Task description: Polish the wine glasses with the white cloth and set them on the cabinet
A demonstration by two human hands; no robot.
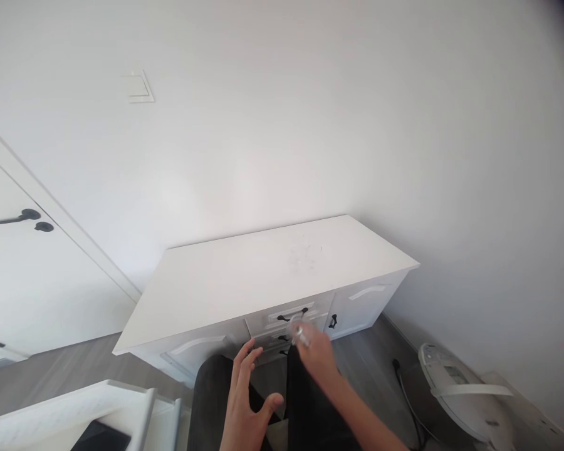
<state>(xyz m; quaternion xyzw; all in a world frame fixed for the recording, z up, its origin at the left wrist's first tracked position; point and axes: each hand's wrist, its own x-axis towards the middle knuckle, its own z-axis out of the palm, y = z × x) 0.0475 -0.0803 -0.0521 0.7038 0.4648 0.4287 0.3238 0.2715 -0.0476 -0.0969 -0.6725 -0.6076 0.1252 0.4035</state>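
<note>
My left hand is above my lap with its fingers apart and nothing in it. To its right, my right hand is closed around a small pale, partly see-through object, too blurred to tell its kind. This object is in front of the cabinet's middle drawers and overlaps the black drawer handle in view. The white cabinet stands against the wall, with faint grey smudges on its top. Whether the right hand touches the drawer front, I cannot tell.
A rice cooker with a cord stands on the floor at the lower right. At the lower left, a white piece of furniture bears a dark flat device. A door with a black handle is on the left, near a wall switch.
</note>
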